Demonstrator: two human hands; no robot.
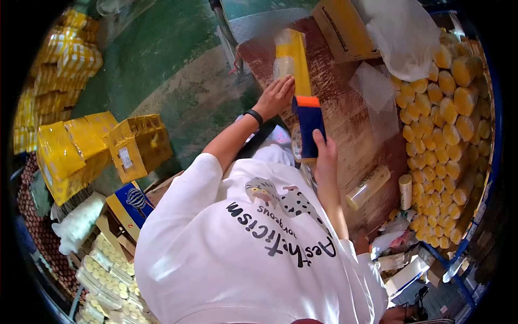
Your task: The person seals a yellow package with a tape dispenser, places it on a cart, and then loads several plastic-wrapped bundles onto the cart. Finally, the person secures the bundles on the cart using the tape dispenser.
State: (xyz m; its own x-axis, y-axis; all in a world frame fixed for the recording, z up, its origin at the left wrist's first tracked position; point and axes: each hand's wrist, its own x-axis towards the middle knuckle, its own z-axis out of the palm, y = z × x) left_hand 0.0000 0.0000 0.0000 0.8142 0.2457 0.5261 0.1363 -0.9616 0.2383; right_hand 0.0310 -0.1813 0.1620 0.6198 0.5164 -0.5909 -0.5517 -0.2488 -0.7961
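A blue tape dispenser with an orange edge (310,127) is gripped by my right hand (325,154). From it a broad band of yellow tape (302,62) runs to the far end of a clear, plastic-wrapped package (283,66). My left hand (276,97) lies on the near end of this package, its fingers together, beside the tape. Both things are over the worn reddish-brown table (345,116).
Beyond the tape stands a cardboard box (345,29) beside a translucent plastic bag (404,38). Clear cylinders (368,187) lie near the right edge, by stacked yellow-ended rolls (445,129). Yellow-taped boxes (81,151) stand at left.
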